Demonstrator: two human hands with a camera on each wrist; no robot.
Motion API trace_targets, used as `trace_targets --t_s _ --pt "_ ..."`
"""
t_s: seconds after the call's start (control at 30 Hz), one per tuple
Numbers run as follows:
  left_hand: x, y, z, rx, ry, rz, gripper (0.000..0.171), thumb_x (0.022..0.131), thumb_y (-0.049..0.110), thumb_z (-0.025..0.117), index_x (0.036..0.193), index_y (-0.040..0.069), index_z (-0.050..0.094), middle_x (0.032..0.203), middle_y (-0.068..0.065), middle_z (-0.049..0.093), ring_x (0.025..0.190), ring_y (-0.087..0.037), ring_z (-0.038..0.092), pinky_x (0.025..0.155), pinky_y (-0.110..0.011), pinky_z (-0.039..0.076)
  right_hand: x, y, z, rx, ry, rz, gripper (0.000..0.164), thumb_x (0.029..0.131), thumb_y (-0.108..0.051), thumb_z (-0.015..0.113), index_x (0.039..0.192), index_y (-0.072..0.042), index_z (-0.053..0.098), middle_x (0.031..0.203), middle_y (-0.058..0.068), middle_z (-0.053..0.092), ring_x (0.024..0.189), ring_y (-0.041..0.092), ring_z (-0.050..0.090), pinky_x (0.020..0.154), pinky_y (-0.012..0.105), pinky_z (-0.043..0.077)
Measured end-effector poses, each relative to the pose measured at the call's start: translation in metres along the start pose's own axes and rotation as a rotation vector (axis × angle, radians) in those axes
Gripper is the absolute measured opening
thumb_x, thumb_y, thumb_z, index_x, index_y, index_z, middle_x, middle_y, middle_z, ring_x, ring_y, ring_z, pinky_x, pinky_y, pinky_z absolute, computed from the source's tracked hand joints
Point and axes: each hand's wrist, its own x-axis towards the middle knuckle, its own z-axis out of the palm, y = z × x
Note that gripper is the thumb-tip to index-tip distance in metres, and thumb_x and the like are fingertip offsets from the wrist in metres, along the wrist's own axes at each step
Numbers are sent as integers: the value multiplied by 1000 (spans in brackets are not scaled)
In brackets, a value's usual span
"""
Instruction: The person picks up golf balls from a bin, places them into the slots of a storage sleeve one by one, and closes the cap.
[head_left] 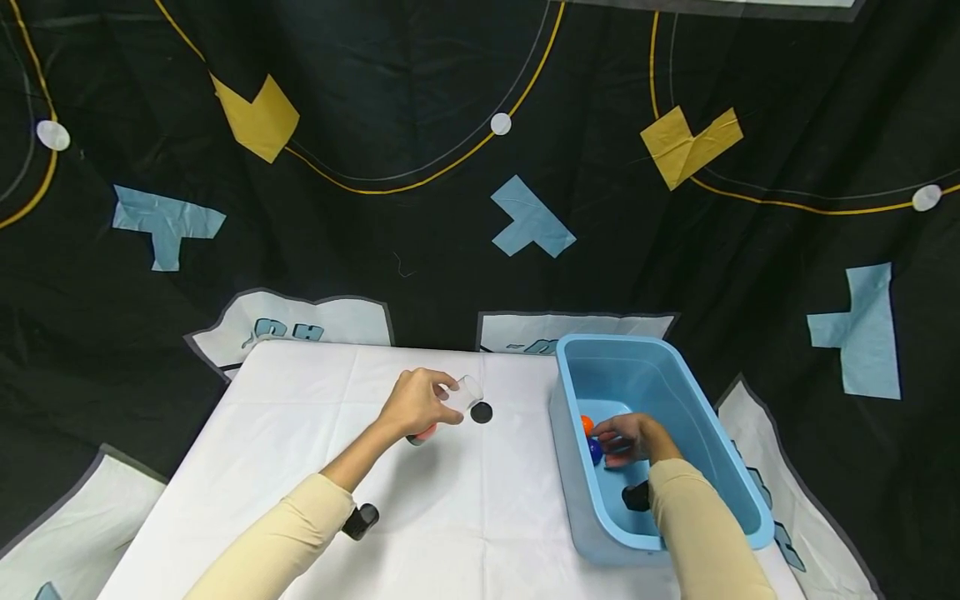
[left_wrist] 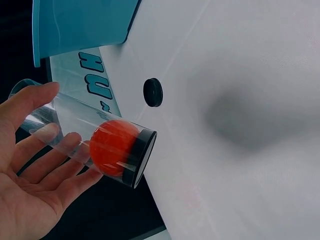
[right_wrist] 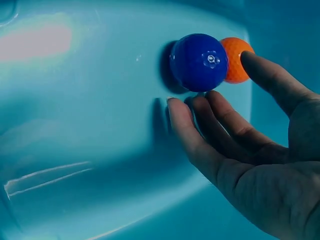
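Observation:
My left hand [head_left: 420, 402] holds a clear plastic tube [left_wrist: 82, 111], tilted above the table, between thumb and fingers. A red-orange ball [left_wrist: 113, 147] sits inside it against the black end cap [left_wrist: 141, 159]. Close to that hand, a round black lid [head_left: 482, 412] lies on the table. Inside the blue bin [head_left: 566, 467], my right hand [head_left: 630, 439] has its fingers spread and bent beside a blue ball [right_wrist: 199, 62] and a dimpled orange ball [right_wrist: 236, 60]. The thumb overlaps the orange ball's edge; whether it touches cannot be told. Neither ball is gripped.
The bin stands on the right part of the white-covered table [head_left: 450, 525], its tall walls around my right hand. A black curtain [head_left: 420, 250] with blue and yellow tape pieces hangs behind the table. Black wrist gear [head_left: 361, 522] shows under the left forearm.

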Motion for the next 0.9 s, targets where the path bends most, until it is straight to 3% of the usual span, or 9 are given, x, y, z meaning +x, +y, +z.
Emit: trace_targets --t_s 0.33,0.67,0.9 --pt "1 -1 1 -17 6 1 42 65 21 92 104 11 79 91 -9 78 87 -19 72 77 -35 57 5 -3 3 -9 -29 53 37 96 -15 65 122 9 58 105 23 63 87 27 70 96 38 57" --pt "-1 -1 1 -24 8 -16 39 64 21 92 101 16 79 89 -5 78 89 -18 73 81 -37 57 7 -3 9 6 -48 42 29 95 -9 62 119 8 60 106 23 63 94 31 72 97 39 56" --pt "-2 -3 2 -29 -2 -11 41 65 21 92 103 13 79 92 -9 78 89 -19 73 81 -38 58 6 -3 10 31 -46 42 29 95 -7 62 120 8 59 103 23 62 96 32 72 97 38 55"
